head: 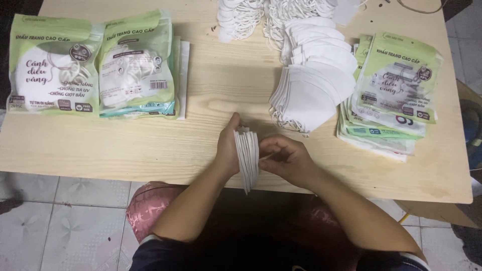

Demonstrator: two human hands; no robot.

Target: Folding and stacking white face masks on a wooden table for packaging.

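A stack of white masks [246, 158] is being squared up at the table's [150, 145] near edge.
It is being gripped between the left hand [228, 145] and right hand [286, 158]; two filled packets [93, 65] are lying at the far-left corner, while loose masks [311, 80] and flat empty pouches [391, 90] are waiting along the right edge.

A small packing workshop: wooden table [201, 95] stacked with loose masks [311, 85] and printed pouches [396, 80].

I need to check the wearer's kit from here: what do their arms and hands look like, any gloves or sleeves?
Both hands are bare: no gloves, rings or watch show on the left hand or the right hand. The forearms are uncovered too. Short dark sleeves with a pale edge band show only at the upper arms near the bottom of the head view.
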